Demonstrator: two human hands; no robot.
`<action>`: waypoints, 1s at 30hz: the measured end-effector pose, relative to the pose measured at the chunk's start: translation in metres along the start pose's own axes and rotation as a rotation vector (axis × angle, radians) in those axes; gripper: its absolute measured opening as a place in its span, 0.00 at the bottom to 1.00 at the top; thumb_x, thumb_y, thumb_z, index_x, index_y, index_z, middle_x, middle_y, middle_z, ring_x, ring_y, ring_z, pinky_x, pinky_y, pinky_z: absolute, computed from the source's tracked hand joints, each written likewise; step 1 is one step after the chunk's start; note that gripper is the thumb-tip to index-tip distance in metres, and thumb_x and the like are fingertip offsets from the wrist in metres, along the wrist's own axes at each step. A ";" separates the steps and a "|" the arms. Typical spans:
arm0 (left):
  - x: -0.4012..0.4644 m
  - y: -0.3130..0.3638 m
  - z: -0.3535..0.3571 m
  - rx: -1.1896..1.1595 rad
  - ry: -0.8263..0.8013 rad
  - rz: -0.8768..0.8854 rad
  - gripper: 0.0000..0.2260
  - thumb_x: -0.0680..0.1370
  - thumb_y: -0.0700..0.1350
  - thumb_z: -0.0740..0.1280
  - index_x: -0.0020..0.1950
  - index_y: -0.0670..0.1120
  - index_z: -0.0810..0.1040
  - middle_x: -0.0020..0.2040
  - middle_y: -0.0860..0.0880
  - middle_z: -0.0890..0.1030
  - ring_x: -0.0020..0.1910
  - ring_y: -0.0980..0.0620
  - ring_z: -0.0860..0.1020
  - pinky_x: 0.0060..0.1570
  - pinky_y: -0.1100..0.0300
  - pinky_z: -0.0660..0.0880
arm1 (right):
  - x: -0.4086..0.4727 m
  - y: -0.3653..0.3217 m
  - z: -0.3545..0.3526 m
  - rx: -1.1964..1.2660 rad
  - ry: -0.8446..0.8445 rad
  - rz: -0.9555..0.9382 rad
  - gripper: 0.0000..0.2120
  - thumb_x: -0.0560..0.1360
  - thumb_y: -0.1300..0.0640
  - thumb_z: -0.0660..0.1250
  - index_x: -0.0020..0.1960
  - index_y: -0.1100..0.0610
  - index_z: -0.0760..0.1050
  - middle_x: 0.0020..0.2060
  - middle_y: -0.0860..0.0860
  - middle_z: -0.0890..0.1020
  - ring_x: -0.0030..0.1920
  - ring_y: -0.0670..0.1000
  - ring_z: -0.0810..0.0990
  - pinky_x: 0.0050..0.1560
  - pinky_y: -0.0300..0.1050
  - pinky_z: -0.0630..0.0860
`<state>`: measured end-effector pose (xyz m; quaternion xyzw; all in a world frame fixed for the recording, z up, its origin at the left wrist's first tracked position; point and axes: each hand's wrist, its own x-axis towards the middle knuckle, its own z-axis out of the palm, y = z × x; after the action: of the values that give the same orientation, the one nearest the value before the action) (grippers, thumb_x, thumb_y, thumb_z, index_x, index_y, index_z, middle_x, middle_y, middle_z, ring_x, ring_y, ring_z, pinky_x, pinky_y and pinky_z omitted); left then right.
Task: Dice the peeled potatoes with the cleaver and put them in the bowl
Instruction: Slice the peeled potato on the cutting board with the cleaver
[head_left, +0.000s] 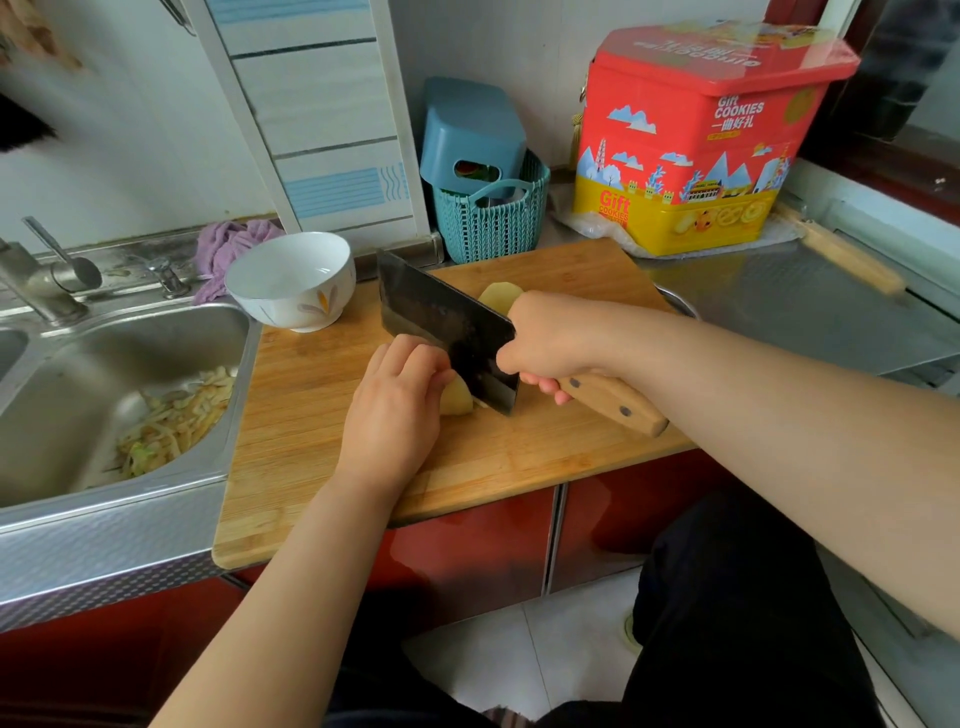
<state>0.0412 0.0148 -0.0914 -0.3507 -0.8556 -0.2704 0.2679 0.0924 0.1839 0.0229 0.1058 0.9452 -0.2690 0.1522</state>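
- Kitchen scene: a steel table with a sink (130, 374) at the left of the frame and a wooden cutting board (322, 447) in the centre.
- At the centre, the left hand (395, 410) presses with curled fingers on a peeled potato (458, 401); its grip holds the potato down.
- Just right of it, the right hand (550, 343) is closed around the wooden handle of the cleaver (447, 322), blade touching the potato.
- I judge the potato firm, wet and slippery; better to hold it from above, fingertips away from the blade. The cleaver seems heavy.
- Behind the right hand lies another potato (498, 296). The white bowl (291, 280), upper left of the board, looks empty.
- At upper right, a red and yellow tin (696, 145) reads "Gift COOKIES".
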 end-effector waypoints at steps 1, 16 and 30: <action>0.000 0.000 0.000 -0.001 -0.004 -0.001 0.04 0.78 0.41 0.64 0.48 0.41 0.77 0.49 0.45 0.76 0.45 0.44 0.74 0.39 0.49 0.74 | -0.003 -0.002 -0.003 -0.008 0.010 -0.011 0.14 0.77 0.61 0.61 0.34 0.63 0.74 0.22 0.54 0.76 0.21 0.50 0.75 0.28 0.40 0.74; 0.001 0.000 -0.001 0.016 0.006 0.008 0.03 0.76 0.36 0.69 0.49 0.40 0.77 0.49 0.44 0.77 0.46 0.44 0.74 0.42 0.55 0.70 | -0.017 -0.031 -0.012 -0.026 0.002 -0.043 0.09 0.79 0.65 0.59 0.44 0.68 0.75 0.31 0.59 0.77 0.26 0.54 0.74 0.24 0.41 0.76; 0.000 0.001 -0.001 0.009 0.016 0.015 0.04 0.75 0.34 0.69 0.48 0.39 0.77 0.49 0.43 0.77 0.45 0.42 0.74 0.39 0.51 0.72 | -0.005 -0.037 -0.004 0.007 -0.117 0.030 0.13 0.80 0.70 0.56 0.59 0.74 0.75 0.42 0.62 0.78 0.40 0.59 0.77 0.39 0.47 0.79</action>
<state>0.0426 0.0151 -0.0909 -0.3537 -0.8519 -0.2676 0.2784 0.0855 0.1542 0.0453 0.1044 0.9319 -0.2759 0.2109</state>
